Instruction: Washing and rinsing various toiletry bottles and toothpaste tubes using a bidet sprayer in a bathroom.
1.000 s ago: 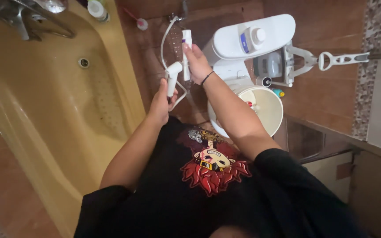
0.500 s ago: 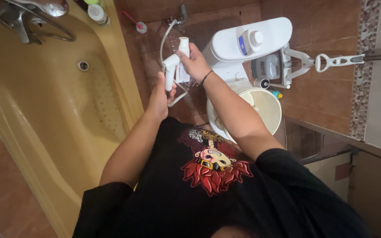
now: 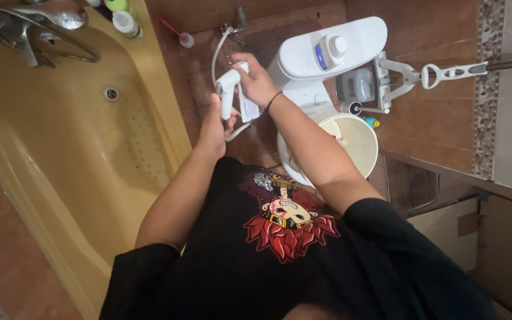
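We note the right hand (image 3: pixel 255 80) has lowered the white bottle (image 3: pixel 248 106) beside the spray head (image 3: pixel 227 92), gripped by the left hand (image 3: pixel 213 127); fingers wrapped tight, above the floor between tub (image 3: pixel 60 148) and toilet (image 3: pixel 327 53).

One head-worn camera looks steeply down, close over the person's arms.
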